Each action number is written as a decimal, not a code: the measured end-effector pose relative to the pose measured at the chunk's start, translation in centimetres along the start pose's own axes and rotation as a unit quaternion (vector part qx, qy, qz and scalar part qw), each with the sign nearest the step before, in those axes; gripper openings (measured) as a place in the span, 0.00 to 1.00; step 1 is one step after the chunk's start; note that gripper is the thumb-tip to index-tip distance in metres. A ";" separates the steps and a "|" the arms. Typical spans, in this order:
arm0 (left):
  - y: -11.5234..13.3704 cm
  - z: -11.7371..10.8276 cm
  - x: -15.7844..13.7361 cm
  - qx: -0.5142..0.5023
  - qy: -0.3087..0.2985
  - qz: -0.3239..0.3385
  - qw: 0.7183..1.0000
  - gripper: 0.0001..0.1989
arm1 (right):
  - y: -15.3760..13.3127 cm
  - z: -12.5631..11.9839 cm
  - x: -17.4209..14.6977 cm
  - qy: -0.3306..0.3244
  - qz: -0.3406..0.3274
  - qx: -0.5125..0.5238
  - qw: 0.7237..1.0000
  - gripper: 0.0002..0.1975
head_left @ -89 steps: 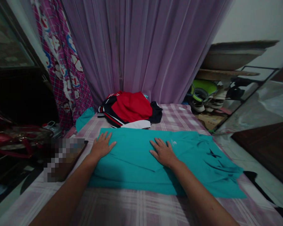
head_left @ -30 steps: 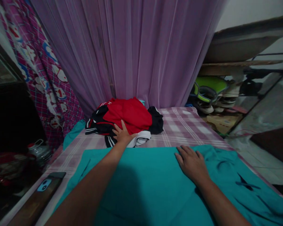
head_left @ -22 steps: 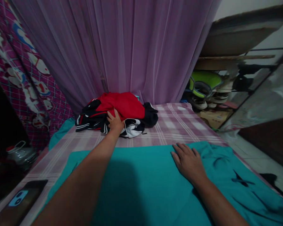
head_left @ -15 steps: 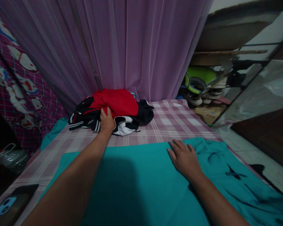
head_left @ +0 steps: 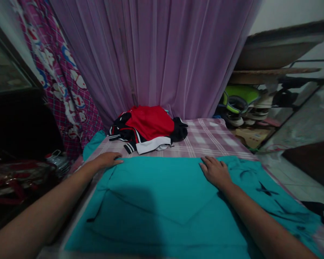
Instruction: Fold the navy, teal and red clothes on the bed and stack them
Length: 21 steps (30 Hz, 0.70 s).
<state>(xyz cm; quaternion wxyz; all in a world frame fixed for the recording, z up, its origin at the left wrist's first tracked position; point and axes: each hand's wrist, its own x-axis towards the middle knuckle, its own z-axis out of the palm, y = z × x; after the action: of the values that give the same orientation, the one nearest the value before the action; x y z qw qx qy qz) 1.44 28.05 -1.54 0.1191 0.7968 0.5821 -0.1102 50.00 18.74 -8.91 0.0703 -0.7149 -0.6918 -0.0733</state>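
A teal cloth garment (head_left: 162,201) lies spread out in front of me, flat across the middle, with a few creases at the left. My left hand (head_left: 109,159) is at its far left corner, thumb and fingers apart on the edge. Close to the far edge on the right, my right hand (head_left: 216,172) rests palm down with its fingers spread. The teal fabric is bunched into folds to the right of that hand. Beyond the far edge sits a crumpled pile of red, black and white clothes (head_left: 151,124), touched by neither hand.
A purple plaid sheet (head_left: 207,138) covers the surface below. Purple curtains (head_left: 156,57) hang behind the pile, and a patterned pink cloth (head_left: 67,90) hangs at the left. A rack with shoes (head_left: 234,120) stands at the right. A clear plastic container (head_left: 59,162) is at the left.
My left hand has left the clothes pile and come back to the teal garment's far left corner. The view has turned left. My right hand stays on the cloth.
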 end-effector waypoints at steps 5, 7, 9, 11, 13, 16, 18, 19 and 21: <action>-1.2 -0.2 -0.7 -0.008 -0.026 -0.022 0.999 0.37 | 5.0 -2.4 1.6 -0.039 0.033 -0.059 0.997 0.25; -1.4 -0.3 -0.4 -0.025 -0.038 -0.029 0.999 0.36 | 7.6 -3.3 2.0 -0.076 0.047 -0.084 0.992 0.26; -1.6 -0.2 -0.2 -0.056 -0.031 -0.020 0.998 0.35 | 9.5 -3.9 2.1 -0.120 0.031 -0.093 0.988 0.26; -1.9 0.0 -0.2 -0.079 -0.005 -0.008 0.997 0.33 | 10.4 -4.5 2.2 -0.147 0.000 -0.096 0.984 0.24; -2.2 0.1 -0.2 -0.083 0.033 -0.010 0.996 0.31 | 10.4 -4.9 2.6 -0.139 -0.019 -0.108 0.984 0.22; -2.2 -0.3 -0.1 -0.055 0.090 -0.041 0.994 0.32 | 9.6 -5.2 3.6 -0.100 -0.004 -0.135 0.986 0.23; -1.8 -0.5 0.1 -0.026 0.103 -0.072 0.992 0.32 | 9.0 -5.0 4.1 -0.083 0.004 -0.145 0.986 0.23; -1.5 -0.6 0.3 -0.014 0.101 -0.085 0.991 0.31 | 8.8 -4.8 4.2 -0.081 0.008 -0.147 0.986 0.23; -0.7 -0.5 0.3 -0.001 0.108 -0.108 0.988 0.28 | 8.4 -4.3 4.2 -0.072 0.026 -0.144 0.987 0.22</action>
<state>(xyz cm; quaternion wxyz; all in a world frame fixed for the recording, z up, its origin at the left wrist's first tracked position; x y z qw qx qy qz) 0.88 28.67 -1.22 0.0437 0.7363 0.6743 -0.0356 58.50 21.69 -3.83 -0.0816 -0.7386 -0.6587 -0.1181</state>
